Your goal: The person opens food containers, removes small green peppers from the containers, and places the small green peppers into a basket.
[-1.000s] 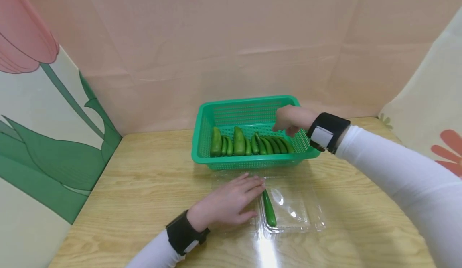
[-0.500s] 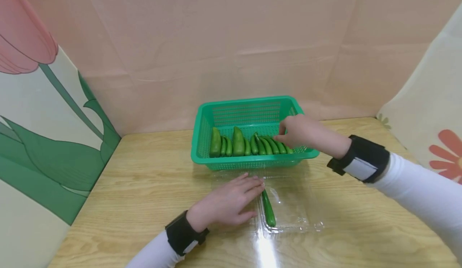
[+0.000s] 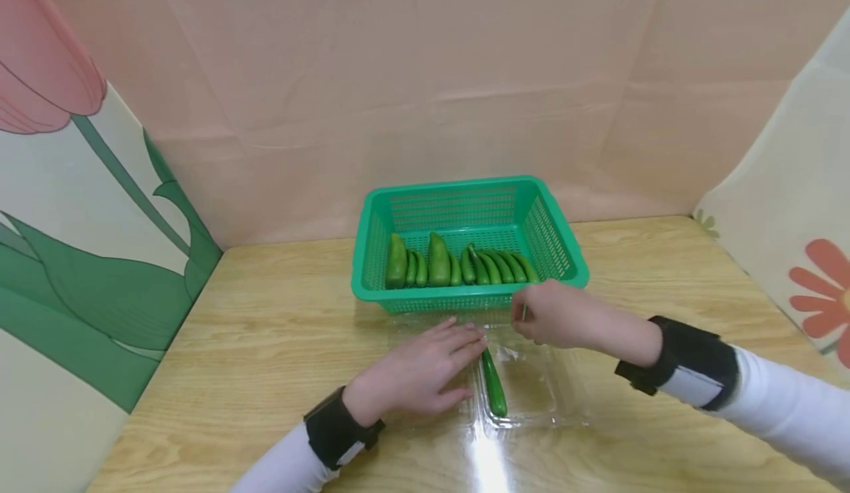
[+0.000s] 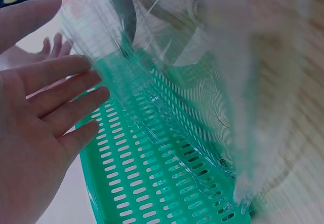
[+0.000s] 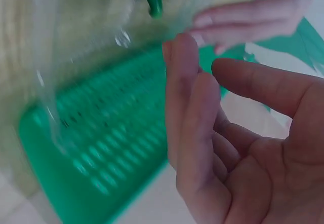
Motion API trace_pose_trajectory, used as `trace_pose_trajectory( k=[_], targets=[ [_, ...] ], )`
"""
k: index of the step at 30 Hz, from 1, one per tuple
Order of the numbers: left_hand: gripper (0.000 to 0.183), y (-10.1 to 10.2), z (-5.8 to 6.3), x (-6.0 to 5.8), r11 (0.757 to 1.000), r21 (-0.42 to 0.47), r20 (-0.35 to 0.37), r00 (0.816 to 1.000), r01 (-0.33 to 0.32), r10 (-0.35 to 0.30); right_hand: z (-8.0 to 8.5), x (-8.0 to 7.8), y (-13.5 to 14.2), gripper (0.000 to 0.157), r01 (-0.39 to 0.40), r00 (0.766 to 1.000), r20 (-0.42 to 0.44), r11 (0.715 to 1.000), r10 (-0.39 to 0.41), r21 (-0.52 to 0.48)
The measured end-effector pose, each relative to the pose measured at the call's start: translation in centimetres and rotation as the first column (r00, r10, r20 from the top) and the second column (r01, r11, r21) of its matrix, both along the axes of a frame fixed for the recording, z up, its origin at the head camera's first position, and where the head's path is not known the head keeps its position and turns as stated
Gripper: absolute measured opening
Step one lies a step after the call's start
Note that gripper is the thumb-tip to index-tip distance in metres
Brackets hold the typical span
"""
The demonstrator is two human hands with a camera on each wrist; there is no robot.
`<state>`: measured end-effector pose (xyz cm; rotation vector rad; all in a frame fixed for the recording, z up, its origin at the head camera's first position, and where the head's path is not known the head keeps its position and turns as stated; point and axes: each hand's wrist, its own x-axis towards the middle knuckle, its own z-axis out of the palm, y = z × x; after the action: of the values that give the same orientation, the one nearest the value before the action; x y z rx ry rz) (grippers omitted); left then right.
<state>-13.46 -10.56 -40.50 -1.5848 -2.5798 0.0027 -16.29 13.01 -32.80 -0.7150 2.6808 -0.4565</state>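
My left hand [image 3: 425, 371] lies with fairly straight fingers over the left part of a clear plastic clamshell box [image 3: 531, 390]; the left wrist view shows this hand [image 4: 45, 112] beside the clear plastic. Just right of its fingertips, a slim dark green vegetable like a small cucumber [image 3: 494, 386] lies along the box's inner left side. Above the box's far right part hovers my right hand [image 3: 564, 316], its fingers loosely bent. In the right wrist view this hand [image 5: 228, 133] has a gap between thumb and fingers, and nothing shows in it.
Behind the box stands a green plastic basket [image 3: 458, 295]. Several green vegetables [image 3: 438, 260], some thick and some slim, stand in a row along its near side. A pink cloth [image 3: 412, 109] hangs behind the wooden table [image 3: 285, 308].
My right hand has come out of the basket, moving towards me to above the box. The row of vegetables looks the same, and my left hand stays in place.
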Motion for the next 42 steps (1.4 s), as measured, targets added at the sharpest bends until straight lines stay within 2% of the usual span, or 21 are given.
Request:
trace_pose_trajectory(
  k=[5,9,14,19,25,31,42],
  targets=[
    [0.069,0.0,0.0,0.0,1.0,-0.004,-0.005,1.0,0.003,-0.003,-2.1,0.4,-0.1,0.006,0.006,0.997,0.079,1.0,-0.004,-0.025],
    [0.069,0.0,0.0,0.0,1.0,-0.001,-0.013,1.0,0.006,-0.006,-3.7,0.2,-0.3,0.01,0.026,0.986,0.165,1.0,-0.024,-0.011],
    [0.07,0.0,-0.1,0.1,1.0,0.004,-0.014,1.0,0.005,-0.005,-5.1,-0.2,-0.3,0.012,-0.001,0.982,0.19,1.0,0.001,-0.002],
    [0.07,0.0,-0.2,0.1,1.0,0.0,-0.006,1.0,0.0,0.0,-5.8,-0.5,-0.6,0.013,-0.026,0.976,0.217,1.0,0.028,-0.015],
    [0.07,0.0,-0.1,0.0,1.0,-0.011,-0.015,1.0,-0.003,0.003,-6.3,-0.5,-1.1,0.016,-0.055,0.977,0.204,0.998,0.055,-0.007],
    [0.069,0.0,-0.1,0.0,1.0,-0.009,-0.026,1.0,0.001,-0.001,-6.8,-0.4,-1.5,0.022,-0.035,0.982,0.185,0.999,0.033,0.006],
    [0.068,0.0,-0.1,0.0,1.0,-0.011,-0.004,1.0,0.0,-0.001,-7.4,0.3,-2.2,0.025,0.011,0.979,0.202,0.998,0.002,-0.062]
  ],
)
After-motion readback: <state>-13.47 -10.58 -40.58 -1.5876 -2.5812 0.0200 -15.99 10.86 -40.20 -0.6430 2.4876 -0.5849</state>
